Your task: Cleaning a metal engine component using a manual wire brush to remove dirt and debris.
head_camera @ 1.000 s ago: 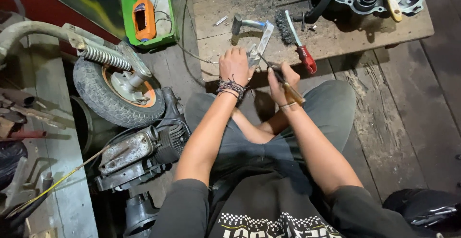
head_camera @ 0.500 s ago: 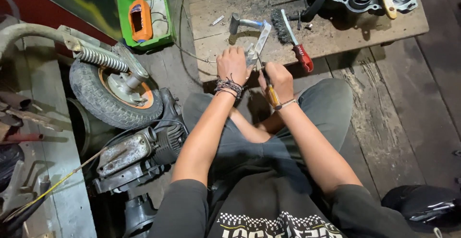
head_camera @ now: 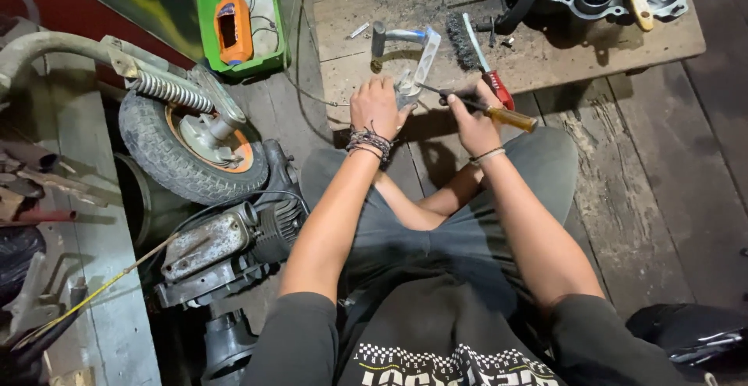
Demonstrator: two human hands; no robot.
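1. The left hand (head_camera: pixel 377 108) is curled shut around the lower end of a small silvery metal part (head_camera: pixel 411 84), which sticks out of the fist toward 1 o'clock.
2. The right hand (head_camera: pixel 473 117) is closed around a screwdriver (head_camera: pixel 475 104) with an amber handle; the handle juts from the fist toward 3 o'clock, and the thin shaft runs toward 10 o'clock.
3. The screwdriver's tip meets the metal part just beside the left hand's fingers, so the part lies between the two hands, at 3 o'clock from the left and 10 o'clock from the right.
4. Both hands hover over the near edge of a low wooden board (head_camera: pixel 545 59).
5. On the board, at 12 o'clock from the hands, lie a wire brush (head_camera: pixel 477 47) with a red handle and a hammer (head_camera: pixel 397 37).
6. At 9 o'clock from the left hand rests a small wheel (head_camera: pixel 183 148) with an orange hub.
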